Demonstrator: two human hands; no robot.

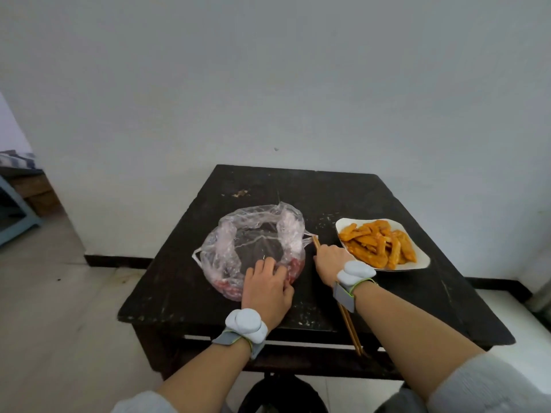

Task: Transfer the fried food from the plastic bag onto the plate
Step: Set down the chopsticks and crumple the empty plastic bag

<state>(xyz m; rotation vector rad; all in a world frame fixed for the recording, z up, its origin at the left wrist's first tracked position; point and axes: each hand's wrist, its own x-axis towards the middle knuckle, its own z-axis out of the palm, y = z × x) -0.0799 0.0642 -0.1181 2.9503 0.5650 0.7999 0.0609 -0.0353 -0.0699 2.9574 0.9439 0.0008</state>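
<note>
A clear plastic bag [250, 234] lies open on the dark table [328, 198], with only a reddish residue at its near edge. My left hand [265, 289] rests on the bag's near rim, fingers curled over the plastic. To the right, my right hand [329, 260] grips a pair of wooden chopsticks [350, 326]; their tips poke out beside the bag's handle and their long ends run back under my wrist. A white plate [420, 257] at the right holds a heap of orange fried strips [377, 244].
The table stands against a white wall [268, 84]. Pale tiled floor [59, 323] spreads to the left, where a blue stool [15, 216] sits in a doorway. A dark round seat [280, 394] is under the table's front edge. Crumbs [240, 193] lie near the table's back.
</note>
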